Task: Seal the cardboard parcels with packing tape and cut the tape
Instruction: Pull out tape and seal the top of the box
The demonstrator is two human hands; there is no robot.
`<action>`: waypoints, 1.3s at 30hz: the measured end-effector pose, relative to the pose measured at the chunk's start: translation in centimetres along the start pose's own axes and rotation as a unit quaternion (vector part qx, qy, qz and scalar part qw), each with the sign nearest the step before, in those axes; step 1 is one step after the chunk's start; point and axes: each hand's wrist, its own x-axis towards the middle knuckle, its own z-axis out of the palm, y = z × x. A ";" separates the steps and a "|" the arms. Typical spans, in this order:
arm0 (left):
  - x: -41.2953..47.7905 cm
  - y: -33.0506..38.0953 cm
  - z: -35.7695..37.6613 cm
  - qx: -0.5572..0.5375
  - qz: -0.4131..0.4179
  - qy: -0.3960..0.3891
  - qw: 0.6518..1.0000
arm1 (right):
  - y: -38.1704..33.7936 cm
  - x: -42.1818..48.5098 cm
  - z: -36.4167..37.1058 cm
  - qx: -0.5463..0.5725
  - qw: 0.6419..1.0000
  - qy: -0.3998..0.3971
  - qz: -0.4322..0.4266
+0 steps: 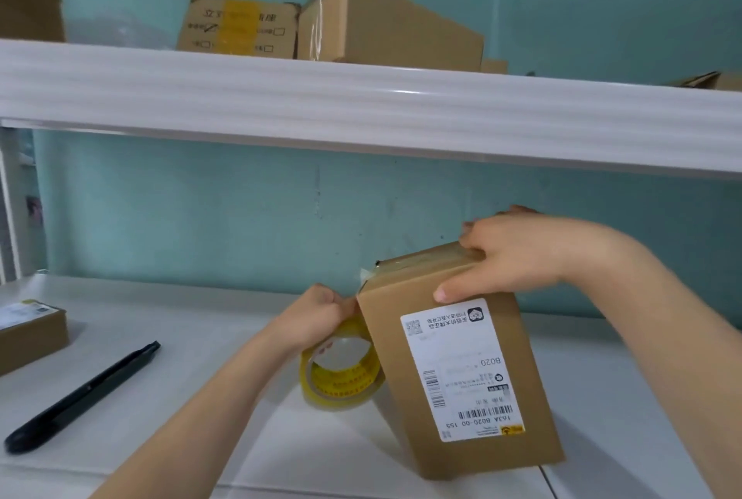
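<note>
In the head view, I am holding a tall brown cardboard parcel [482, 456] tilted on the white table top [200, 338], with its top leaning to my left. A white printed shipping label [457, 370] is showing upside down on the face turned toward me. My right hand [522, 257] is gripping the parcel's top end, with the fingers curled over the top, where clear tape is already lying, and the thumb pressing on the front face just above the label.

My left hand [321, 314] is pinching a roll of clear packing tape with a yellow printed core [341, 374], which is touching the parcel's upper left edge.

Well to the left of the parcel, a long black pen-shaped cutter [80, 398] is lying flat on the table. Farther left, a low flat brown box [32, 334] is sitting at the frame's edge.

Above the parcel, a white shelf board [361, 105] is crossing the view. It is carrying a brown carton with a yellow tape strip [237, 28] and a tilted plain brown carton [385, 28] beside it. A teal wall [200, 217] is standing behind the parcel.
</note>
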 end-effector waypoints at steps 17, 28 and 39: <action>-2.3 1.9 2.5 0.008 0.082 -0.019 0.996 | -4.4 1.9 3.2 -0.086 0.986 -0.012 -0.143; -2.1 2.7 2.8 -0.035 0.057 -0.021 0.998 | -0.3 2.8 3.3 0.079 0.988 0.068 -0.113; -3.8 2.0 4.8 -0.160 0.013 -0.076 0.984 | 1.3 2.4 0.6 0.001 0.981 -0.170 -0.092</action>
